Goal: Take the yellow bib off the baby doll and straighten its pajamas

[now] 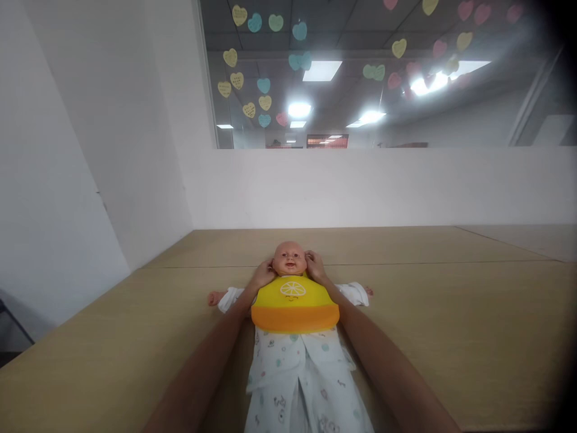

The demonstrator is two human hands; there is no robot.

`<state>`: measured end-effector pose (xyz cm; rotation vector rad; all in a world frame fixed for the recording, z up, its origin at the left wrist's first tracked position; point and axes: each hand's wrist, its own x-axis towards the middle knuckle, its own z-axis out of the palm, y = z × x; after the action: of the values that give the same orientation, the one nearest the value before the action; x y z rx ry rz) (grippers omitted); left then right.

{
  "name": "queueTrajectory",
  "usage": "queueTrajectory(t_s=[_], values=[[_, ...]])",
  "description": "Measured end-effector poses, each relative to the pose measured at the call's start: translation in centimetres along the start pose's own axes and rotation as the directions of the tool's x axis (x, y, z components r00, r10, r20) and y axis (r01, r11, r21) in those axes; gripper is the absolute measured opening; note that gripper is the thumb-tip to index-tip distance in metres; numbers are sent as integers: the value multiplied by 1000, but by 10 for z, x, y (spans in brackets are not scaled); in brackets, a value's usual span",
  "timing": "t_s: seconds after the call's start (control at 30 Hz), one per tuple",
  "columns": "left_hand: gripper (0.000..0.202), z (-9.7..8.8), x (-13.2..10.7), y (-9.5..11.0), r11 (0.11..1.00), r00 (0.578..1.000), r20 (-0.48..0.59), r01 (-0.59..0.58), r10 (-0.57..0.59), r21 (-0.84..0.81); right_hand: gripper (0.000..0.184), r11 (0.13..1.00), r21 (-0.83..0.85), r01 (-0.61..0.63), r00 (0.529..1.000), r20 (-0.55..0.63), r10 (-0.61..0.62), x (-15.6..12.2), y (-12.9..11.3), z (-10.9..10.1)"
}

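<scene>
Pale wood table [428, 319]; paper hearts [264, 85] on glass window [342, 36]; white wall [360, 186] below.

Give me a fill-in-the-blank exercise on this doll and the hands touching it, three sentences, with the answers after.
The baby doll lies on its ____ on the wooden tabletop.
The bib is yellow with a lower band of ____.
The left hand and the right hand touch opposite sides of the doll's ____.

Missing words: back; orange; head.
</scene>
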<state>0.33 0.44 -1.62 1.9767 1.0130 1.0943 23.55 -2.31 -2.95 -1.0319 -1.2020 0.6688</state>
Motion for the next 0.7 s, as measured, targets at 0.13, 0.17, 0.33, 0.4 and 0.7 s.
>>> queueTrajectory(t_s=[0.13, 0.17, 0.33, 0.4, 0.7], values=[[30, -1, 0, 2, 1000, 1000, 5, -3, 3, -28, 27, 1000, 0, -27, 1000, -3, 27, -2, -4, 1], [31, -1, 0, 2, 1000, 1000, 4, -5, 5, -31, 26, 999, 6, -34, 999, -4, 34, -2, -5, 1], [37, -2, 1, 3, 1000, 1000, 18, 12, -12, -6, 24, 999, 14, -38, 999, 13, 38, -7, -10, 1], [39, -3, 1, 4, 1000, 999, 22, 26, -26, 5, 23, 999, -21, -34, 999, 15, 34, -8, -10, 1], [36, -6, -4, 12, 996, 999, 41, 19, -22, 87, 25, 994, -65, -91, 995, 32, 94, -6, -7, 0]])
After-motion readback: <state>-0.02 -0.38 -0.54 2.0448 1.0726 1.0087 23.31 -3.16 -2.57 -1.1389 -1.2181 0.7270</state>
